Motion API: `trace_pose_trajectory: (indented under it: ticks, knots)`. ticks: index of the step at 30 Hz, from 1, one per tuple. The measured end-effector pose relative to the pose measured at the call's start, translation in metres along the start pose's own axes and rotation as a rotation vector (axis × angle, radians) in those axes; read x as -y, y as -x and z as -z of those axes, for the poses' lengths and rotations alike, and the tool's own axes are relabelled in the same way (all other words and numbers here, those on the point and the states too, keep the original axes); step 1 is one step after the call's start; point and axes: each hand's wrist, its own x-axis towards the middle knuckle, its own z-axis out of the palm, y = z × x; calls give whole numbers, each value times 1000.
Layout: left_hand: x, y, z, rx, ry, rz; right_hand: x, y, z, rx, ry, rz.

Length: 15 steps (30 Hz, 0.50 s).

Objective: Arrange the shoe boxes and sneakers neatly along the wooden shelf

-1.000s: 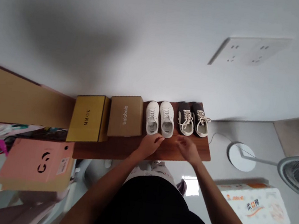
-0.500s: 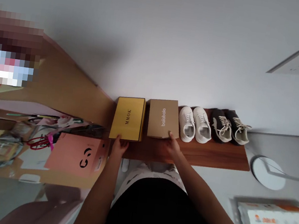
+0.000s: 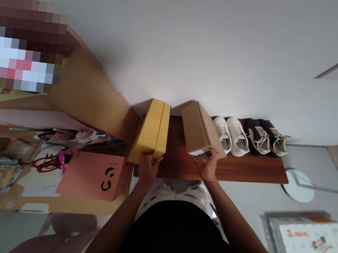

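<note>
My left hand [image 3: 148,168] grips the near end of a yellow shoebox [image 3: 153,128], which is tipped onto its edge so that a long side faces up. My right hand [image 3: 208,165] is closed on the near end of a brown cardboard shoebox [image 3: 200,126], tilted toward the right beside the shoes. Both boxes are at the left part of a reddish-brown wooden shelf [image 3: 177,160]. A pair of white sneakers [image 3: 237,138] stands just right of the brown box, partly hidden by it. Farther right is a pair of black sneakers [image 3: 259,136] with pale laces.
Left of the shelf, a desk [image 3: 83,206] holds a pink box [image 3: 91,174], red cords [image 3: 48,162] and plastic packets. A white round lamp base [image 3: 299,193] and a wrapped tissue pack [image 3: 315,245] lie at the right. The wall [image 3: 198,43] rises behind.
Both boxes have been tipped from lying flat: their printed lids no longer face up. My left hand has moved right along the yellow box's near end, and the view has shifted slightly.
</note>
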Motion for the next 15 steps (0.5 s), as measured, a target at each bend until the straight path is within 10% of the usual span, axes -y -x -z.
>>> trace_pose_trajectory:
  ticks: [6,15]
  knots:
    - [24,-4,-23,445,-188,-133,-7,2,-30,461,551,297]
    - [31,-4,-38,428,106,-58,-1,23,-37,515,637,247]
